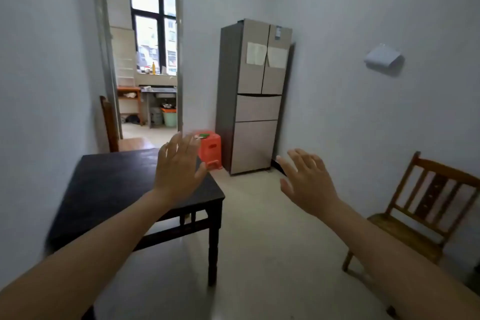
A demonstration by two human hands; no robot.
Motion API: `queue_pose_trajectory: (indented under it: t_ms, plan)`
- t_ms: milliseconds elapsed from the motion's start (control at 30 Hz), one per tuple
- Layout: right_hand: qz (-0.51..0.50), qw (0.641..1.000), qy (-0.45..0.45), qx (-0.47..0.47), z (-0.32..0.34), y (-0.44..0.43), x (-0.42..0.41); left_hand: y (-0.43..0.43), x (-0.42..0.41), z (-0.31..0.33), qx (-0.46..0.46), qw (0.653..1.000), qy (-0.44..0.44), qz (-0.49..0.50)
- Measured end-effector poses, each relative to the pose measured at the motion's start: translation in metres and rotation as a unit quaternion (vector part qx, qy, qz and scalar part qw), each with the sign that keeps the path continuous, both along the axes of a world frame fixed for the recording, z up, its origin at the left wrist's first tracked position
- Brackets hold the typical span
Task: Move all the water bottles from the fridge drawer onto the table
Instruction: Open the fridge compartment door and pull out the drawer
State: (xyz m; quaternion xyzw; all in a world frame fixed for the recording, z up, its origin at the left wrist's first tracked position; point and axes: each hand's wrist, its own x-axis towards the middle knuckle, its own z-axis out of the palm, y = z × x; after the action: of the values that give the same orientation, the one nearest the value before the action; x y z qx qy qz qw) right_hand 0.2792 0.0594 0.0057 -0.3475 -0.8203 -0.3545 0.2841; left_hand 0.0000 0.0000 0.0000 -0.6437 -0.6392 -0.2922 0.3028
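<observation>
Fridge [255, 96] is standing closed beyond the dark bench [117, 184]; you are holding your left hand [179, 166] and right hand [309, 182] out, fingers spread, gripping nothing.

Both bare forearms extended forward, sleeves not visible. Left hand [178, 167]: back toward camera, fingers spread and pointing up and away, nothing held. Right hand [307, 182]: same pose, fingers splayed, thumb out to the left, empty. Hands well apart, roughly level.
</observation>
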Motion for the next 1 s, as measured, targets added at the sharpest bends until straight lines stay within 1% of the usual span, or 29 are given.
queue_pose_trajectory:
  t_ms: [33, 133, 200, 400, 567, 667, 800, 1000]
  plan:
    - [-0.011, 1.000, -0.012, -0.012, 0.002, 0.005, -0.004, 0.008, 0.000, -0.001, -0.013, 1.000, -0.016, -0.011]
    - [-0.023, 0.999, -0.020, 0.031, -0.002, 0.025, -0.005, 0.040, 0.003, -0.006, -0.011, 0.999, -0.023, -0.028]
    - [-0.035, 0.998, -0.033, 0.040, -0.004, 0.040, 0.000, 0.066, 0.012, -0.008, -0.011, 0.998, -0.033, -0.043]
    - [-0.071, 0.996, -0.045, 0.028, 0.002, 0.098, 0.028, 0.143, 0.046, -0.001, -0.037, 0.996, -0.051, -0.064]
    - [-0.097, 0.995, -0.029, 0.014, 0.000, 0.176, 0.072, 0.220, 0.085, -0.004, -0.032, 0.994, -0.076, -0.070]
    - [-0.090, 0.996, -0.021, -0.005, -0.002, 0.226, 0.099, 0.268, 0.104, -0.007, -0.040, 0.992, -0.105, -0.060]
    - [-0.057, 0.998, 0.003, -0.010, -0.007, 0.304, 0.129, 0.338, 0.123, -0.011, -0.055, 0.991, -0.115, -0.043]
    - [0.002, 0.999, 0.046, -0.016, -0.019, 0.411, 0.133, 0.421, 0.126, -0.025, -0.061, 0.990, -0.125, -0.028]
